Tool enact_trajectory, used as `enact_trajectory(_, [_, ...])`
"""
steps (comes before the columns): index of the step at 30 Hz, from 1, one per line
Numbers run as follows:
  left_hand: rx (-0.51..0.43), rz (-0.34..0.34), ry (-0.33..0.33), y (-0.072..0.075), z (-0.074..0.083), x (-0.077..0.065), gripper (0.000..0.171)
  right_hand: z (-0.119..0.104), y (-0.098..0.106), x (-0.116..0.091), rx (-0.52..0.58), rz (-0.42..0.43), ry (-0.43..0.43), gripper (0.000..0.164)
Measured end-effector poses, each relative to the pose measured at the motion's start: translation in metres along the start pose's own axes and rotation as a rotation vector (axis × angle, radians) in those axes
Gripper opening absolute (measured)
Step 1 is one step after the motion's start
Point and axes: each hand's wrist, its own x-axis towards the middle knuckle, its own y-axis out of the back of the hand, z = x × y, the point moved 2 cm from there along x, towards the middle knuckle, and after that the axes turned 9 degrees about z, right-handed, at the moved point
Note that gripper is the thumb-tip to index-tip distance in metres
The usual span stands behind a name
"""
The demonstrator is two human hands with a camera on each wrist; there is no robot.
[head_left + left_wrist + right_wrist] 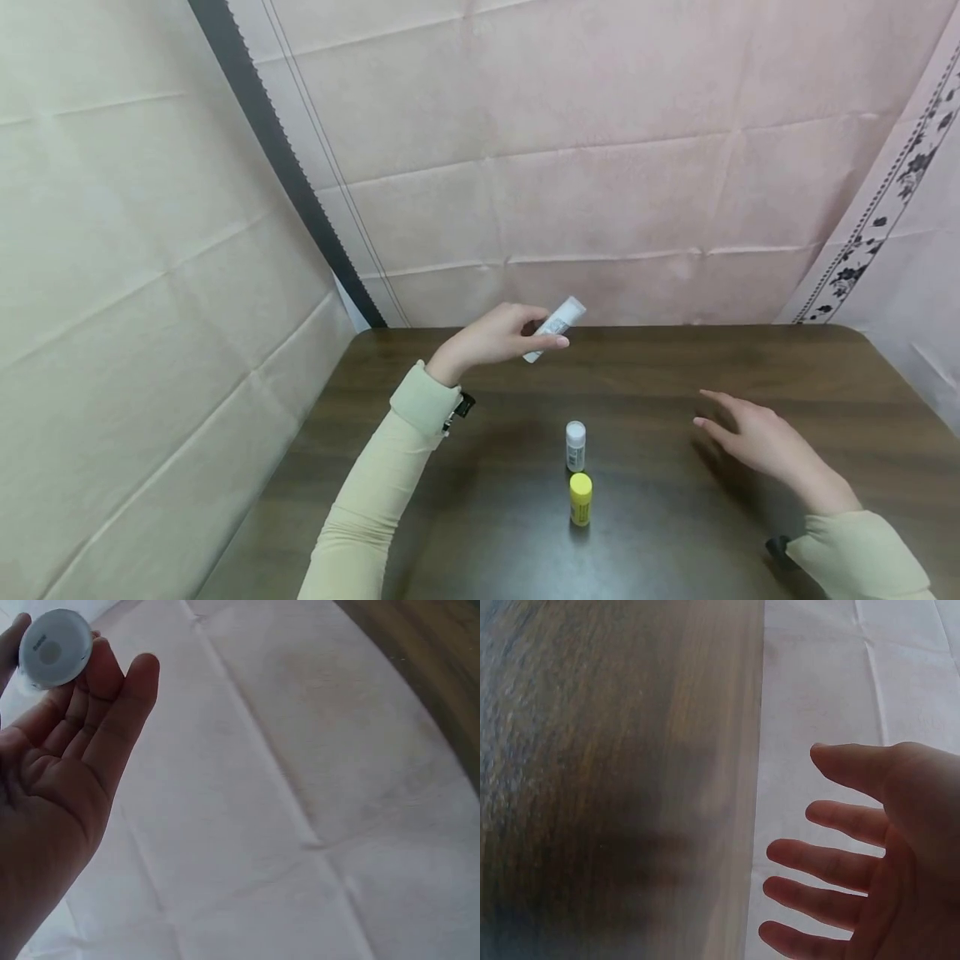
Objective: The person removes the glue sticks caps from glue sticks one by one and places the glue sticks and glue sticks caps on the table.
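My left hand (495, 333) pinches a white glue stick (558, 323) between thumb and fingers, tilted, over the far part of the table. In the left wrist view, the round flat end of that glue stick (56, 649) faces the camera, with the fingers of my left hand (67, 750) along it. A second, smaller white glue stick (575, 447) stands upright on the table, and just in front of it stands a yellow glue stick (581, 500). My right hand (765, 437), fingers spread and holding nothing, hovers over the right side; the right wrist view shows this hand (870, 847) too.
The dark wooden table (660, 550) has rounded far corners. Behind it hangs a creased pinkish cloth (600, 192), with a pale cloth (150, 292) along the left side. A floral border (877, 225) runs down at the right.
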Motion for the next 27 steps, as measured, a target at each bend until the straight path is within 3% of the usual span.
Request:
enact_trajectory(7, [0.081, -0.025, -0.055, 0.005, 0.022, -0.008, 0.028, 0.002, 0.006, -0.002, 0.012, -0.02, -0.013, 0.061])
enact_trajectory(15, [0.074, -0.05, -0.045, 0.004, 0.031, -0.015, 0.024, 0.0, 0.02, 0.009, -0.011, -0.034, 0.009, 0.064])
enact_trajectory(20, [0.069, -0.054, -0.055, -0.002, 0.035, -0.018, 0.027, -0.016, 0.045, 0.032, -0.045, -0.005, 0.029, 0.068])
enact_trajectory(27, [0.043, -0.056, -0.062, -0.011, 0.038, -0.021, 0.025, -0.051, 0.093, 0.061, -0.064, 0.099, 0.117, 0.064])
